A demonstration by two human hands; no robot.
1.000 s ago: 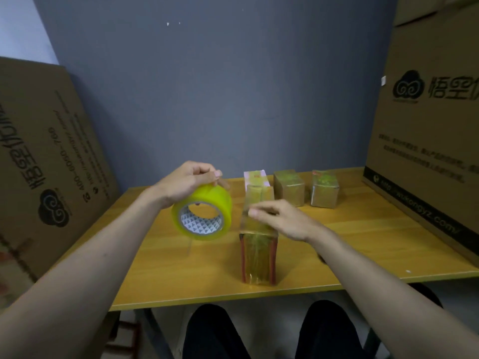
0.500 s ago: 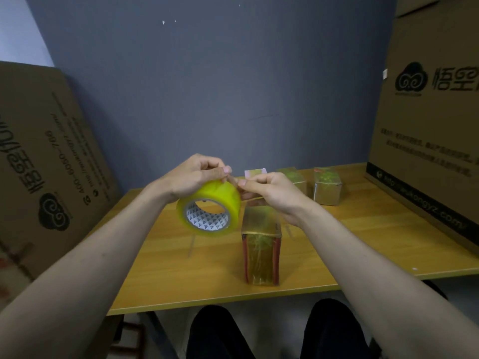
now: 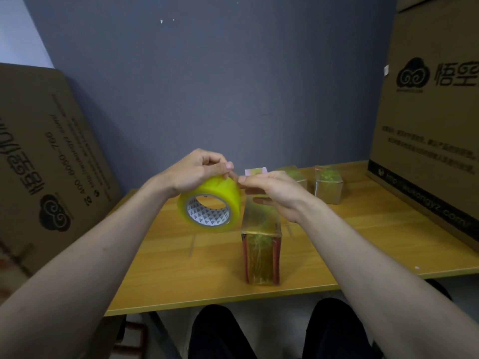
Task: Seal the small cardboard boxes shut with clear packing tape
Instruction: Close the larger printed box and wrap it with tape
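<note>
In the head view, a roll of tape is held above the table by the left hand, whose fingers are curled over the top of the roll. The right hand is brought up just beside it, thumb and forefinger pinched together at the roll's upper edge, apparently on the loose end of the tape; the end itself is too clear to be made out. Directly below the right hand a tall narrow box stands upright on the table, already glossy with tape on its top and front. Beyond the right hand a pale box is partly hidden, and two small boxes stand further to its right, both shiny as if wrapped. Large cartons lean at either side.

The risk here is judged to lie in the peel: if the end is pulled at an angle, the strip may split or fold and stick to itself. The tall box, unsupported beneath the hands, could be tipped if tape is dragged across it.
</note>
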